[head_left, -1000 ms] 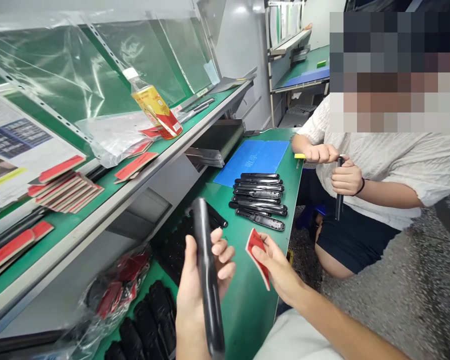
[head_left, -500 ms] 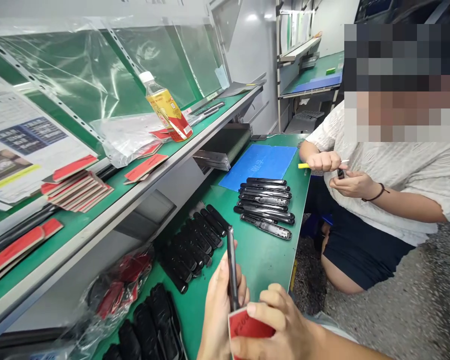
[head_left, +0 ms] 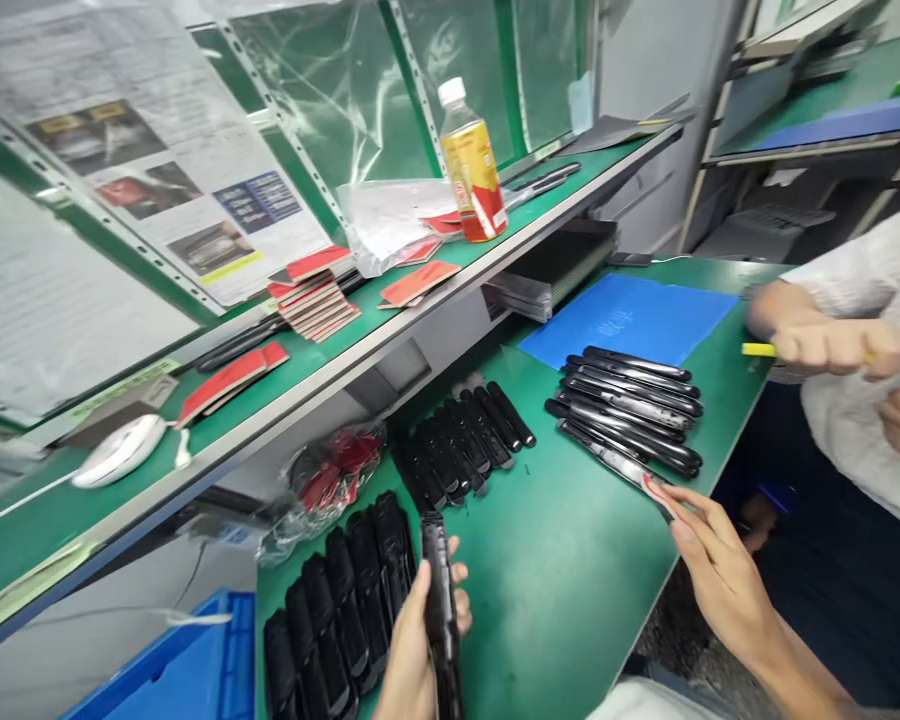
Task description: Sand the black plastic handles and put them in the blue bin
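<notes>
My left hand [head_left: 412, 645] is closed around a long black plastic shell [head_left: 441, 610], held upright above the near part of the green table. Its hollow inner side faces up. At the right, my right hand [head_left: 727, 585] pinches a red sandpaper pad [head_left: 654, 488] between thumb and fingers. The pad is at the near end of the lowest shell [head_left: 600, 455] in the pile of glossy black shells [head_left: 630, 395]; I cannot tell whether my fingers also grip that shell. Slim black pieces [head_left: 457, 445] and a row of larger black pieces [head_left: 345, 600] lie to the left.
A blue sheet [head_left: 630, 315] lies behind the pile. Above the table runs a shelf [head_left: 412, 300] with a drink bottle [head_left: 474, 170] and stacked red pads [head_left: 315, 300]. A plastic bag [head_left: 330, 480] holds red pads. A co-worker's hand [head_left: 840, 345] holds a yellow-handled tool at right.
My right hand has moved away from the shell in my left hand to the pile at the right, carrying the red sandpaper pad. The held shell has turned, and the view has swung left.
</notes>
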Demonstrator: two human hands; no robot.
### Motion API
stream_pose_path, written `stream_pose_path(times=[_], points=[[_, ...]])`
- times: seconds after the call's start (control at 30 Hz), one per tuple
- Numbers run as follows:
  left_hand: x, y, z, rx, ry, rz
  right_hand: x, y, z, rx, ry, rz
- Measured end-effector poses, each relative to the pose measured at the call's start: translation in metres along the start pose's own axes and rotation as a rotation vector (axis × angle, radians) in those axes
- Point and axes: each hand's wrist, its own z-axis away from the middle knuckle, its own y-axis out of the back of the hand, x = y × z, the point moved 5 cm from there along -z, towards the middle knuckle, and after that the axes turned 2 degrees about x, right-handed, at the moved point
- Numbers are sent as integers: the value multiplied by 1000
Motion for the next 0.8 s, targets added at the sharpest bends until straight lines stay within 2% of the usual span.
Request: stream_pose_path(times=[0.1, 0.17, 0.23, 0.33, 0.4, 0.47, 0.53, 0.6, 0.63, 0.67, 0.7, 0.8], points=[[52, 62, -11, 353, -267, -376, 34, -10, 17, -49, -138, 22], [89, 95, -14, 544, -397, -643, 40, -17, 22, -86, -173, 7], [117, 118, -20, 677, -443, -806, 36, -23, 23, -122, -186, -10], [139, 133, -33, 804, -443, -1022, 22, -29, 23, -181, -190, -31], [140, 132, -39, 843, -422, -1149, 14, -25, 25, -206, -191, -46], [135, 123, -41, 880, -403, -1242, 13, -15, 29, -181, -208, -49], [124, 98, -41, 887, -474, -1344, 17, 0, 34, -103, -238, -55], [104, 48, -48, 715, -716, -1475, 21, 14, 39, -2, -275, -91], [86, 13, -53, 519, -892, -1532, 22, 19, 41, 39, -291, -120], [63, -24, -59, 264, -1036, -1534, 22, 22, 42, 69, -301, -149], [38, -59, -68, 79, -1084, -1534, 19, 22, 42, 88, -304, -175], [-43, -154, -94, -384, -1114, -1547, 2, 17, 39, 91, -278, -226]])
